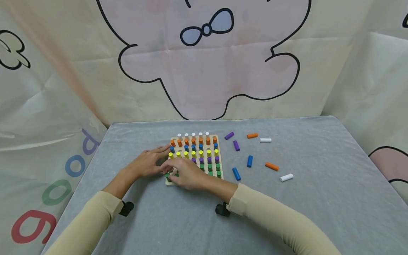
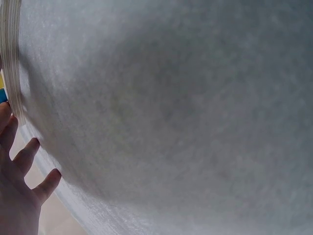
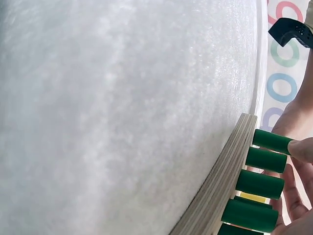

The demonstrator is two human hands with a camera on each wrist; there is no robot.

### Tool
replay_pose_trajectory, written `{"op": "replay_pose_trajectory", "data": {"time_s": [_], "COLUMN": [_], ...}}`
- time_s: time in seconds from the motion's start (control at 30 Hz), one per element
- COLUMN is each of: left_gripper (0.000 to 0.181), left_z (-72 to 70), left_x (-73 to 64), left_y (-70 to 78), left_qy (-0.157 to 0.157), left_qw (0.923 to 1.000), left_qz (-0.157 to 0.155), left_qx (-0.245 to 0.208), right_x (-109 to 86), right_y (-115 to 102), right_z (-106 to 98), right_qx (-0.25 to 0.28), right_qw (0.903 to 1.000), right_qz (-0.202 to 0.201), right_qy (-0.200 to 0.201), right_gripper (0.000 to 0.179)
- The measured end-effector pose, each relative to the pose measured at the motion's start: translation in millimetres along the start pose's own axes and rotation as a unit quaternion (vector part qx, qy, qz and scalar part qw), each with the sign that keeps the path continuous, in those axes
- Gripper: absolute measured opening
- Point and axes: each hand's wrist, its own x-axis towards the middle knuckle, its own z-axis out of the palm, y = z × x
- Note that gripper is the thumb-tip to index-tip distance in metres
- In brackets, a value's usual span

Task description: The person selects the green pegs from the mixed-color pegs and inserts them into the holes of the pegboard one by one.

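Note:
A light wooden pegboard (image 1: pixel 221 173) lies on the table, set with rows of white, orange, blue, yellow, purple and green pegs. My left hand (image 1: pixel 147 162) rests along its left side, its fingers (image 2: pixel 25 155) spread and fairly straight near the board's edge. Over the board's near left part reaches my right hand (image 1: pixel 188 174). Its thumb and fingers pinch a green peg (image 3: pixel 272 141) standing at the corner; the thumb tip touches the top of the peg. Several more green pegs (image 3: pixel 259 184) stand beside it. The right hand hides part of the near rows in the head view.
Right of the board lie loose pegs: purple (image 1: pixel 236 145), orange (image 1: pixel 272 166), blue (image 1: pixel 236 174) and white (image 1: pixel 286 177), several in all. A grey cloth (image 1: pixel 191 219) covers the table. Printed curtains (image 1: pixel 204 71) hang behind and at the sides.

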Motion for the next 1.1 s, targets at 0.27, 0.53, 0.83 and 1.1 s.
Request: {"op": "replay_pose_trajectory", "data": {"time_s": [0.27,0.53,0.83,1.1], "left_gripper": [0.07,0.072,0.07,0.071], "left_z": [-0.1,-0.3,0.3,0.1], "left_x": [0.1,0.4,0.0,0.1], "left_y": [-0.1,-0.3,0.1,0.0], "left_qy": [0.0,-0.002,-0.003,0.002], "left_qw": [1.0,1.0,1.0,1.0], "left_qz": [0.003,-0.001,-0.001,0.002], "left_qx": [-0.003,-0.004,-0.001,0.0], "right_x": [0.5,1.7,1.1,0.3], "right_y": [0.3,-1.7,1.8,1.6], "right_z": [-1.6,1.7,0.7,1.7], "right_qx": [0.001,0.017,0.015,0.018], "right_qw": [1.0,0.9998,0.9999,0.9998], "right_qz": [-0.006,-0.002,-0.001,-0.012], "right_qy": [-0.006,-0.008,-0.004,-0.004], "right_gripper": [0.029,0.028,0.028,0.029]}}
